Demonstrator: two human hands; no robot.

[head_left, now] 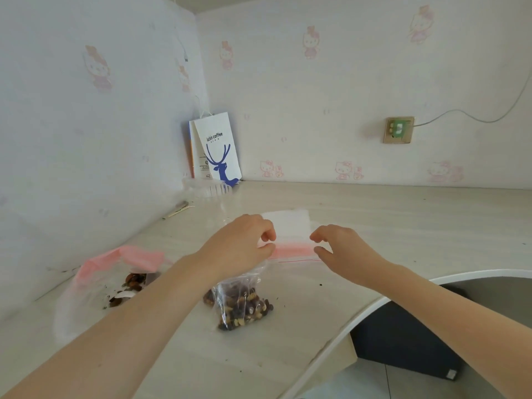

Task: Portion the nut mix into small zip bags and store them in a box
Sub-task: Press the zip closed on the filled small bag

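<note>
Zip bag (292, 243) stretches between left hand (244, 243), pinching it, and right hand (342, 249).

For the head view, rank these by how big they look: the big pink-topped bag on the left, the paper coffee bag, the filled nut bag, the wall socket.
1. big pink-topped bag
2. paper coffee bag and filled nut bag: about alike; the coffee bag stands farther back, so they are left unranked
3. wall socket
</note>
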